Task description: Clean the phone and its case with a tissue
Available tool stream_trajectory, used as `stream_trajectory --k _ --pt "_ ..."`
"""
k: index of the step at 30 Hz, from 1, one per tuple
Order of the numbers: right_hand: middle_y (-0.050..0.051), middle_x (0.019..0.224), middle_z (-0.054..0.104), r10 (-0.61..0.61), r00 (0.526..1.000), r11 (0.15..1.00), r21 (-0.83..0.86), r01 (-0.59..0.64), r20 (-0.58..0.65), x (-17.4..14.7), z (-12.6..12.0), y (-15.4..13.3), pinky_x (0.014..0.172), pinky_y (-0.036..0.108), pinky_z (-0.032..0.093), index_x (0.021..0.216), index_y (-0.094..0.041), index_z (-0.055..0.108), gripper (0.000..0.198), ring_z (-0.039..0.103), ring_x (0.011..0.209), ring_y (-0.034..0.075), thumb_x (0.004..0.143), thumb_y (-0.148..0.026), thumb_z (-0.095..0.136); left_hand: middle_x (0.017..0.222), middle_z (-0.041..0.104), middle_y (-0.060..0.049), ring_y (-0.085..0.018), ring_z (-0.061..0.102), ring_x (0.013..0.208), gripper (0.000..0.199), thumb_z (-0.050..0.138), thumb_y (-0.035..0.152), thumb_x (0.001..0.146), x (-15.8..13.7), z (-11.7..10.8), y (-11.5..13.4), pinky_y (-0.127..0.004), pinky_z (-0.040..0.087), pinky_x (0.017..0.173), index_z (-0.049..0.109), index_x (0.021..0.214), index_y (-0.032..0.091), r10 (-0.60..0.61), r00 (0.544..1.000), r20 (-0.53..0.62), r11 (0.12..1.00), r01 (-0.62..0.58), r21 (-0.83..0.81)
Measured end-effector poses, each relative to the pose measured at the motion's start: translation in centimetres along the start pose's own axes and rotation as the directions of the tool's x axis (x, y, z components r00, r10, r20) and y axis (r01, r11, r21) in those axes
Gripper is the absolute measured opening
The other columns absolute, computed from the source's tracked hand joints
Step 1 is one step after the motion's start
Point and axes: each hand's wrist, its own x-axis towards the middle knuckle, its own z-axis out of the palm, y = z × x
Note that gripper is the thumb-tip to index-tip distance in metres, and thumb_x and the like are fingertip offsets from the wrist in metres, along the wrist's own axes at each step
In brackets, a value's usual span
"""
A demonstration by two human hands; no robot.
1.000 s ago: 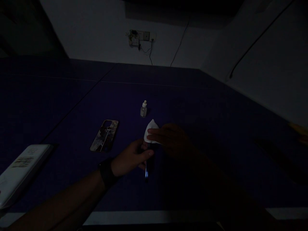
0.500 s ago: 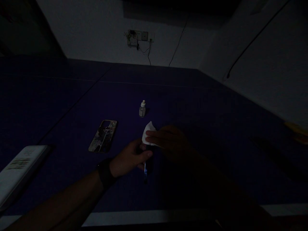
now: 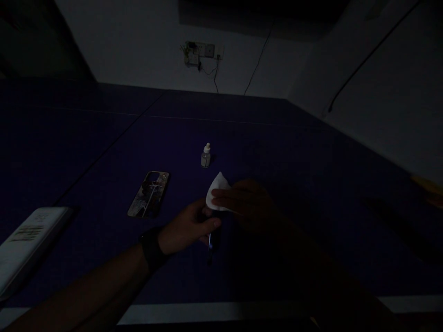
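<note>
In the dim head view, my left hand (image 3: 188,227) is closed around a thin, dark phone (image 3: 210,249), thumb on the near face. Only a glossy strip of its edge shows below the fingers; the rest is hidden. My right hand (image 3: 247,200), in deep shadow, has its fingers pressed over a white tissue (image 3: 217,186), which lies against the phone's upper part. Just beyond the hands stands a small dropper bottle (image 3: 205,158) with a white top. A patterned phone case (image 3: 148,194) lies flat to the left of my left hand.
At the far left on the dark blue table (image 3: 173,138) lies a white pack (image 3: 32,242) with printing. Sockets (image 3: 200,50) with plugs and cables are on the back wall. A yellow item (image 3: 427,186) sits at the right edge.
The tissue and my right fingers have shifted very slightly, with more of the tissue's tip standing up. The picture is a little darker; the bottle and case rest as before.
</note>
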Motion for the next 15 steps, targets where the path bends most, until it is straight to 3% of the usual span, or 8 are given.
stream_trajectory --k 3,7,15 --pt "0.007 0.132 0.070 0.038 0.999 0.999 -0.022 -0.039 -0.037 0.15 0.01 0.01 0.086 0.037 0.050 0.134 -0.022 0.061 0.043 0.068 0.106 0.019 0.097 -0.009 0.042 0.093 0.064 -0.005 -0.021 0.066 0.088 0.066 0.076 0.073 0.074 0.01 -0.04 -0.15 -0.034 0.058 0.075 0.060 0.104 0.017 -0.009 1.000 -0.008 1.000 0.009 0.022" --pt "0.007 0.128 0.072 -0.027 0.999 1.000 -0.002 0.027 -0.028 -0.11 0.05 -0.27 0.085 0.037 0.049 0.126 -0.021 0.064 0.034 0.068 0.099 0.019 0.100 -0.015 0.043 0.095 0.066 -0.007 -0.022 0.068 0.086 0.068 0.075 0.072 0.075 0.01 -0.03 -0.33 -0.034 0.059 0.076 0.061 0.112 0.017 0.006 1.000 -0.007 1.000 -0.006 0.020" --pt "0.006 0.129 0.072 -0.007 1.000 1.000 0.001 0.007 -0.001 -0.22 0.20 -0.22 0.088 0.040 0.049 0.127 -0.022 0.065 0.036 0.067 0.101 0.020 0.099 -0.014 0.044 0.095 0.066 -0.007 -0.022 0.068 0.085 0.069 0.075 0.073 0.075 -0.01 -0.03 -0.24 -0.035 0.059 0.077 0.061 0.111 0.015 0.025 1.000 -0.014 0.999 -0.024 0.030"
